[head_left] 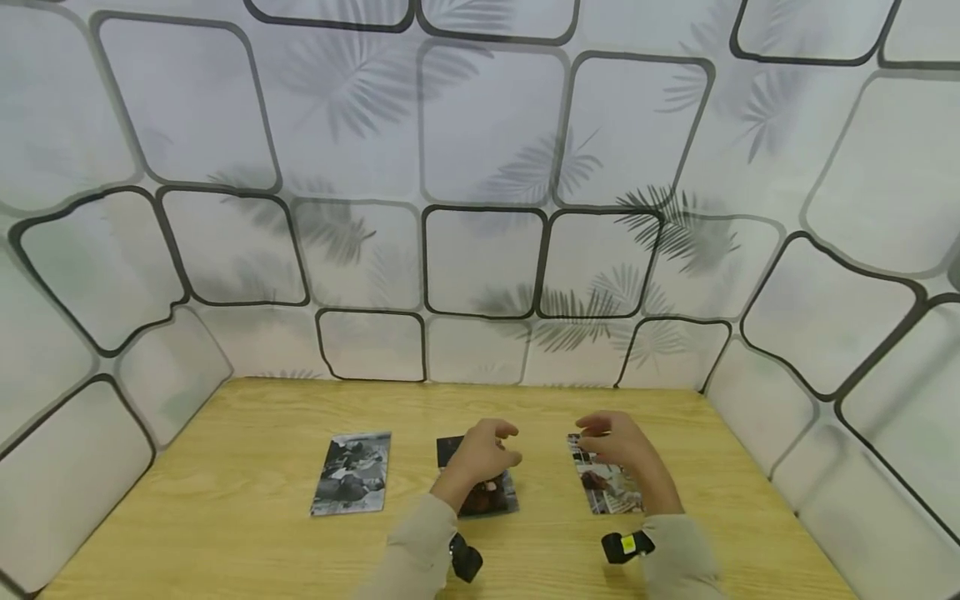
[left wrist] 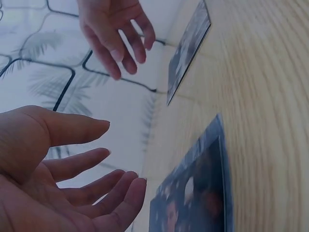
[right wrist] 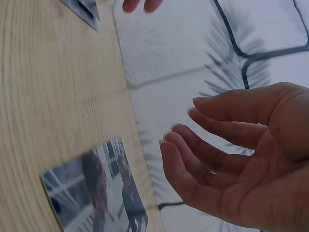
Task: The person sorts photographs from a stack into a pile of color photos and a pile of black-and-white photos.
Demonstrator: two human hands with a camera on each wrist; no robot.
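Three photo prints lie on the wooden table. My left hand point(head_left: 482, 454) hovers over the dark middle photo print point(head_left: 489, 497), covering part of it; its fingers are loosely bent with nothing between them. Above the right photo print point(head_left: 597, 483) hangs my right hand point(head_left: 617, 442), also holding nothing, fingers relaxed. The left photo print point(head_left: 351, 473), black and white, lies apart from both hands. In the left wrist view, a gap shows between the left hand point(left wrist: 72, 179) and the middle print point(left wrist: 193, 193). The right wrist view shows the right hand point(right wrist: 241, 159) raised beside its print point(right wrist: 99, 188).
The wooden table point(head_left: 247, 433) reaches back to a wall covering point(head_left: 480, 258) patterned with dark rounded outlines and grey leaves. The covering also rises along the left and right sides. A black strap device sits on each wrist.
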